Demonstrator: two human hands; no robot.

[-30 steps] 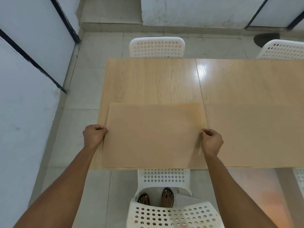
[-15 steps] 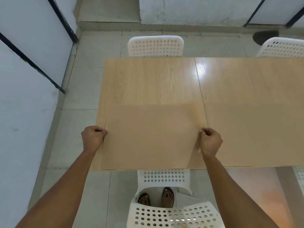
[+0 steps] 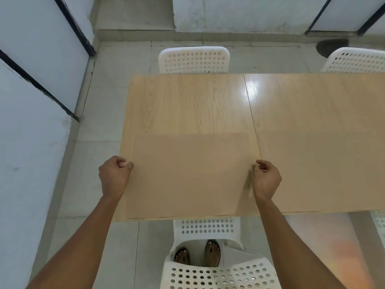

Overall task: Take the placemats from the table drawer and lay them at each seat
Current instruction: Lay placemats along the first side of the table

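A tan placemat (image 3: 187,174) lies flat on the near left part of the desk (image 3: 187,101), its long axis running left to right along the near desk edge, its near edge just inside that edge. A second placemat (image 3: 323,172) lies flat just to its right, past the seam in the desk top, also lengthwise along the near edge.

A white perforated chair (image 3: 210,253) stands directly below the first placemat, tucked partly under the desk, with the person's feet (image 3: 198,255) showing behind its seat. Another white chair (image 3: 194,59) stands at the far side, opposite, and a third (image 3: 354,60) at the far right. Nothing lies on the placemats.

The left hand (image 3: 114,176) is at the placemat's left edge, fingers curled, thumb and forefinger tips close together right at the edge; whether they pinch it cannot be told. The right hand (image 3: 266,178) is at the right edge, fingers curled likewise, its thumb and forefinger slightly apart; its hold cannot be told either.
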